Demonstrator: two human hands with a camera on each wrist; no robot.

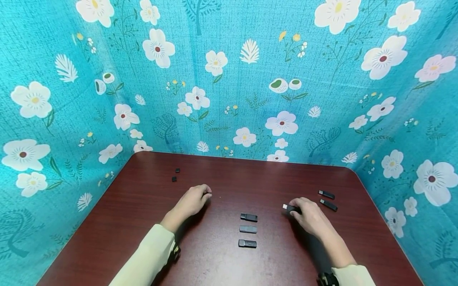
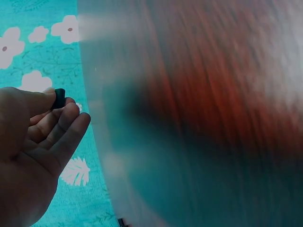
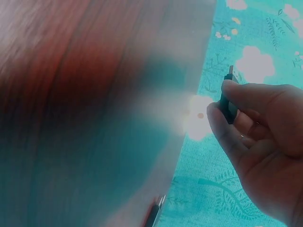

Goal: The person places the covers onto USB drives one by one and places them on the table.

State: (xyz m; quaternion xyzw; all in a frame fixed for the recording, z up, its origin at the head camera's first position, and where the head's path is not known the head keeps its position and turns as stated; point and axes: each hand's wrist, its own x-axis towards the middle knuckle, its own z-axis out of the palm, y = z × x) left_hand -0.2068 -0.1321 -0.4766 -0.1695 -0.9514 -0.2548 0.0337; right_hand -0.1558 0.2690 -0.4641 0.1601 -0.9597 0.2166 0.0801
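Observation:
My left hand pinches a small black USB stick cap between thumb and fingers, just above the table; in the head view the cap is mostly hidden. Over to the right, my right hand grips a black USB stick, its bare metal plug pointing left. Between the hands lie three capped USB sticks in a column: a black one at the back, a grey one in the middle and another black one nearest me.
Two small black caps lie at the back left of the dark red table. Beyond my right hand lie two black USB sticks with bare plugs, one farther back and one nearer. A flowered turquoise cloth hangs around the table.

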